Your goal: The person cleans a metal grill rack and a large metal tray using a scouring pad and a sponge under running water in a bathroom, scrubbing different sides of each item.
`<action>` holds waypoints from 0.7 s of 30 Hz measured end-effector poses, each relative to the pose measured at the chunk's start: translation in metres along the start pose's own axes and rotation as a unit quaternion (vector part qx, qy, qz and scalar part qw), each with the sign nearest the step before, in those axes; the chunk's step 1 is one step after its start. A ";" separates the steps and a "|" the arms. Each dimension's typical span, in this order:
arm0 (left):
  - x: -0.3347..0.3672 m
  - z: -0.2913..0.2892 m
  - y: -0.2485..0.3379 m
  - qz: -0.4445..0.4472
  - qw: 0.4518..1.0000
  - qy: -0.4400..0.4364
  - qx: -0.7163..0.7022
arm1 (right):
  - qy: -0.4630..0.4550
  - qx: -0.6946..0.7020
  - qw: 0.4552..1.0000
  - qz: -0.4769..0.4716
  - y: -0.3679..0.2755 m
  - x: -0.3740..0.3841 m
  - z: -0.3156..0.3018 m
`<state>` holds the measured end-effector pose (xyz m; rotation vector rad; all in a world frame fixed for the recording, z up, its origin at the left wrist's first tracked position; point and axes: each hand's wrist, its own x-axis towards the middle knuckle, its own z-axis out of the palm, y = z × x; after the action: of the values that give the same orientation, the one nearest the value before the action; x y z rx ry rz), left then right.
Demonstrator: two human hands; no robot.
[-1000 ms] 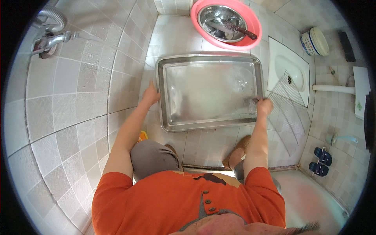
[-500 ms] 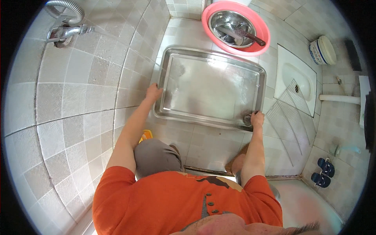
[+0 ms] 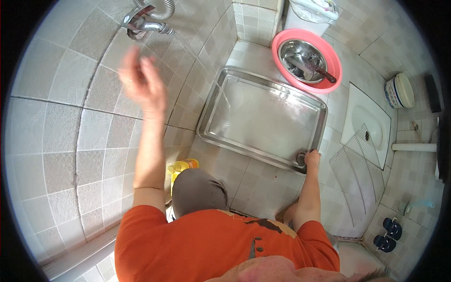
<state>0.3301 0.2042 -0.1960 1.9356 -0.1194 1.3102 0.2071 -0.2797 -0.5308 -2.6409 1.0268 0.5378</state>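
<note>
My left hand (image 3: 143, 82) is raised in front of the tiled wall, just below the tap (image 3: 151, 26). Its fingers are apart and somewhat blurred, with nothing seen in them. A thin stream of water runs from the tap into a large rectangular metal tray (image 3: 253, 157) on the floor, which holds a shallow layer of cloudy water. At the tray's near right corner my right hand (image 3: 313, 159) is closed by the rim. A dark, round steel wool scrubber (image 3: 301, 158) sits at its fingertips, inside the corner; the fingers partly hide how it is held.
Beyond the tray stands a pink basin (image 3: 334, 58) with a steel bowl (image 3: 284, 48) and a cleaver (image 3: 315, 69) in it. Wire racks (image 3: 354, 164) lie beside the squat toilet (image 3: 350, 110). Yellow bottles (image 3: 176, 168) stand by my left knee; a white bucket (image 3: 393, 94) is far right.
My left hand has let go of the tray's left rim and risen toward the tap. My right hand remains at the tray's near right corner. The view has shifted toward the left wall.
</note>
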 end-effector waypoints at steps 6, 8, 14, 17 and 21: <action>0.083 0.025 0.063 -0.044 0.980 -0.176 0.082 | -0.046 -0.020 0.995 0.081 0.002 0.009 -0.004; 0.085 0.025 0.065 -0.058 0.976 -0.174 0.117 | -0.064 -0.021 0.994 0.084 -0.004 0.000 -0.018; 0.077 0.015 0.052 0.001 0.972 -0.199 0.125 | -0.056 0.000 0.993 0.102 0.002 -0.003 -0.002; 0.001 0.042 0.011 0.187 0.975 -0.039 0.113 | -0.027 -0.005 0.994 0.102 0.013 -0.009 0.004; -0.137 0.039 -0.049 0.073 0.857 -0.467 0.208 | -0.012 -0.036 0.997 0.072 0.017 -0.016 0.015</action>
<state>0.3187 0.1679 -0.3418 2.8431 -0.4983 0.3644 0.1807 -0.2767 -0.5392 -2.6293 1.2183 0.6465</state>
